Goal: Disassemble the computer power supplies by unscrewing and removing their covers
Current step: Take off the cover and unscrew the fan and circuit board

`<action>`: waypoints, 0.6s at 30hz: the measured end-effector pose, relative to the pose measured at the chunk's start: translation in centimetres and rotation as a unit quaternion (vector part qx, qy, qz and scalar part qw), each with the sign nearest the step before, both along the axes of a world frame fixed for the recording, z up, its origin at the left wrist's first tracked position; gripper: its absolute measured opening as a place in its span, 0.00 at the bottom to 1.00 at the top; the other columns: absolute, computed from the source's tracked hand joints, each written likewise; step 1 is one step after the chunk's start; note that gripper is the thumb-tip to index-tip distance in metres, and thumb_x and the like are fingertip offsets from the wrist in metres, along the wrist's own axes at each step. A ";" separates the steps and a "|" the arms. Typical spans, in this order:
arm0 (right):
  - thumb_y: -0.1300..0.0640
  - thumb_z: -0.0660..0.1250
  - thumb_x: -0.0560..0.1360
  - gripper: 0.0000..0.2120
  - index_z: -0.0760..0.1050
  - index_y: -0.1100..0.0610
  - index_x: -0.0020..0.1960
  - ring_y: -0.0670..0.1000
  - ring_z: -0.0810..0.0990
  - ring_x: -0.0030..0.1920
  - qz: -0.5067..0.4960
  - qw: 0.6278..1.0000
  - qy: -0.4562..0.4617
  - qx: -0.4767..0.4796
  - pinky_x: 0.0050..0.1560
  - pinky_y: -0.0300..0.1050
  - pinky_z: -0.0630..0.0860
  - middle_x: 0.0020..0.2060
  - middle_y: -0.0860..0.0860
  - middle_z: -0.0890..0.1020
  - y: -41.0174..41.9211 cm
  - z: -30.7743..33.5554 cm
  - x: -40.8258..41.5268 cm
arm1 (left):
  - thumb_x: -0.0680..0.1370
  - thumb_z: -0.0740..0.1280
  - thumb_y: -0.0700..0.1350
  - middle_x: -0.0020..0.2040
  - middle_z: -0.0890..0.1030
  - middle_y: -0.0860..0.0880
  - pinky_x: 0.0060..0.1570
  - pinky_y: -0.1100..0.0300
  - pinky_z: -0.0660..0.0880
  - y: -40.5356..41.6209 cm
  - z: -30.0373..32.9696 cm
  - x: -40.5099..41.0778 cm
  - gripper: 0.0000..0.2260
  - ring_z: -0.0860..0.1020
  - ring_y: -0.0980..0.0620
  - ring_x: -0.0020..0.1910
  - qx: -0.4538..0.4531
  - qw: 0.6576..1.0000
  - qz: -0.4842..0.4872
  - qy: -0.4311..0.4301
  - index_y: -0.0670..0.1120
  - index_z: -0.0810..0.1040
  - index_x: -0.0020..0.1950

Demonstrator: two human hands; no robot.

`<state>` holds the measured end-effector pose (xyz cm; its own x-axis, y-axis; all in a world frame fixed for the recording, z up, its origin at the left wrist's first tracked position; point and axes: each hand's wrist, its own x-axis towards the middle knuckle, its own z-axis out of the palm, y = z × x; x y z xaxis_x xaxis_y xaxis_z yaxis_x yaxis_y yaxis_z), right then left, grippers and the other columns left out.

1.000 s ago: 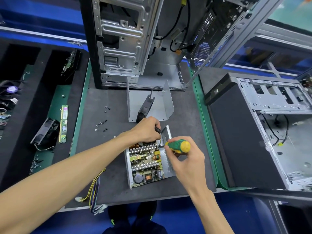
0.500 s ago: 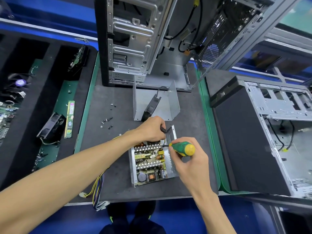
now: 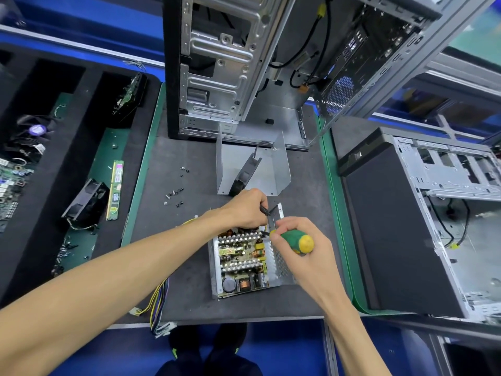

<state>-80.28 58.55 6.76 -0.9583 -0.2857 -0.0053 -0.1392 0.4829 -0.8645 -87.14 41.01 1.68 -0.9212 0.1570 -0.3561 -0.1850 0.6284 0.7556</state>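
An open power supply (image 3: 244, 263) lies on the dark mat, its circuit board, heat sinks and coils exposed. Its removed U-shaped metal cover (image 3: 273, 172) stands just behind it with a black fan (image 3: 244, 176) leaning inside. My left hand (image 3: 248, 208) rests on the far end of the supply, fingers curled around black wires there. My right hand (image 3: 301, 245) grips a green and yellow screwdriver (image 3: 296, 241), its tip pointing left into the far right corner of the supply. Yellow and purple cables (image 3: 158, 302) trail off the front left.
Several loose screws (image 3: 174, 192) lie on the mat to the left. An upright open computer case (image 3: 230, 69) stands behind, another case (image 3: 423, 218) lies at the right. A foam tray at the left holds a fan (image 3: 84, 202), a RAM stick (image 3: 116, 189) and boards.
The view has shifted slightly. My right hand has turned the screwdriver a little at the same corner. My left hand keeps its place on the wires.
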 end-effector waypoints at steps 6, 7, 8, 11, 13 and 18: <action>0.44 0.74 0.75 0.07 0.77 0.45 0.45 0.44 0.81 0.40 -0.033 0.991 0.032 0.128 0.36 0.35 0.75 0.39 0.39 0.81 -1.0 1.2 0.0 | 0.71 0.69 0.35 0.37 0.78 0.51 0.31 0.63 0.68 0.1 0.0 0.0 0.09 0.74 0.55 0.34 -0.007 1.000 -0.001 -0.001 0.48 0.75 0.38; 0.43 0.73 0.75 0.08 0.77 0.45 0.45 0.43 0.80 0.39 -0.035 0.987 0.030 0.156 0.34 0.35 0.74 0.38 0.38 0.81 -1.0 1.4 -0.1 | 0.71 0.69 0.35 0.37 0.78 0.51 0.31 0.63 0.69 0.1 0.0 0.0 0.09 0.74 0.55 0.34 -0.007 1.000 0.001 -0.002 0.48 0.75 0.38; 0.42 0.72 0.74 0.09 0.77 0.45 0.43 0.43 0.80 0.37 -0.039 0.983 0.031 0.175 0.32 0.34 0.72 0.36 0.37 0.81 -0.9 1.8 -0.1 | 0.71 0.70 0.35 0.37 0.78 0.51 0.31 0.63 0.69 0.1 0.0 0.0 0.08 0.74 0.55 0.34 -0.006 1.000 0.001 -0.002 0.47 0.76 0.38; 0.46 0.73 0.72 0.07 0.78 0.45 0.40 0.43 0.79 0.34 -0.055 0.981 0.056 0.176 0.30 0.32 0.71 0.33 0.35 0.80 -0.7 2.6 0.3 | 0.71 0.70 0.35 0.35 0.78 0.51 0.31 0.63 0.69 0.0 -0.1 0.1 0.05 0.75 0.53 0.34 -0.003 1.000 0.001 -0.001 0.44 0.77 0.40; 0.50 0.75 0.72 0.05 0.78 0.45 0.40 0.42 0.79 0.33 -0.059 0.985 0.061 0.150 0.29 0.30 0.70 0.32 0.37 0.80 -0.6 2.9 0.7 | 0.71 0.70 0.35 0.35 0.78 0.51 0.31 0.62 0.69 0.0 -0.2 0.1 0.05 0.74 0.53 0.34 -0.005 1.000 0.001 0.000 0.44 0.78 0.40; 0.53 0.76 0.73 0.05 0.80 0.47 0.43 0.44 0.80 0.34 -0.056 0.990 0.031 0.126 0.30 0.29 0.71 0.34 0.40 0.81 -0.3 2.3 1.3 | 0.71 0.70 0.35 0.35 0.77 0.52 0.30 0.63 0.68 0.1 0.0 0.1 0.07 0.74 0.55 0.33 -0.006 1.000 0.002 -0.001 0.46 0.77 0.38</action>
